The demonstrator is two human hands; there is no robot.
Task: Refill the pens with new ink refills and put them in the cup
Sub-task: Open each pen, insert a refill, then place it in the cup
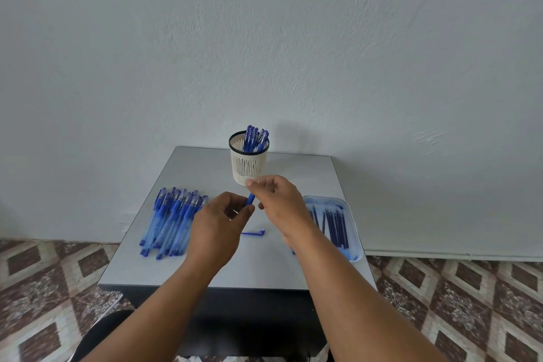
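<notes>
Left hand (219, 222) and right hand (280, 200) both pinch one blue pen (250, 199).
Far cup (249, 160) holds several capped pens; right tray (351, 214) holds refills (338, 226), count unclear.

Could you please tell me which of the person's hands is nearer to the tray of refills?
The right hand: it is just left of the tray, its forearm crossing the tray's near-left corner. The left hand is farther left, beside the pile of pens.

Pale wall (264, 38), seemingly tiled floor (455, 303)
</notes>
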